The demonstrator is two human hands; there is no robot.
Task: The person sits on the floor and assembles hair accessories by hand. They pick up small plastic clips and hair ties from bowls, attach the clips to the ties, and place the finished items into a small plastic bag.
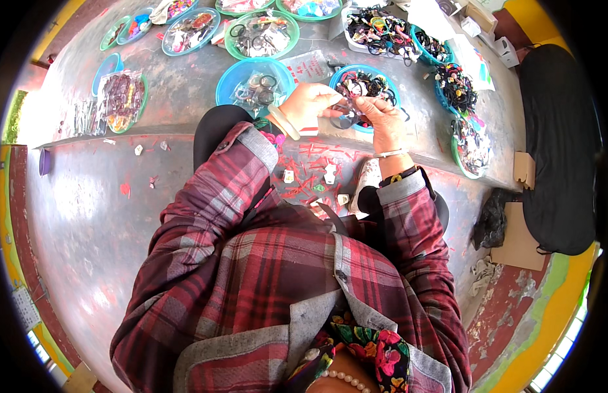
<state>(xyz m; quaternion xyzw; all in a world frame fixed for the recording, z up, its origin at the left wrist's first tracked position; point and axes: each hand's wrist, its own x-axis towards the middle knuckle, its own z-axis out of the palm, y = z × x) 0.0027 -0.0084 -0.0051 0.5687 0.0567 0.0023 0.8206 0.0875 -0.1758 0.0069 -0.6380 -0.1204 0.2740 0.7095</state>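
My left hand (308, 103) and my right hand (382, 114) are raised together over a raised grey ledge (179, 92). Between their fingertips they pinch a small clear plastic packet (344, 105) with a dark hair tie inside. Right behind the packet stands a blue bowl (368, 84) full of dark hair ties. A pale bangle sits on my left wrist and a thin bracelet on my right. My plaid sleeves come up from the lower edge.
Several green and blue bowls of hair ties and packets line the ledge, among them a blue bowl (255, 82) and a green bowl (261, 34). A white tray (376, 29) holds more ties. Paper scraps (310, 180) litter the floor. A black bag (556, 144) lies right.
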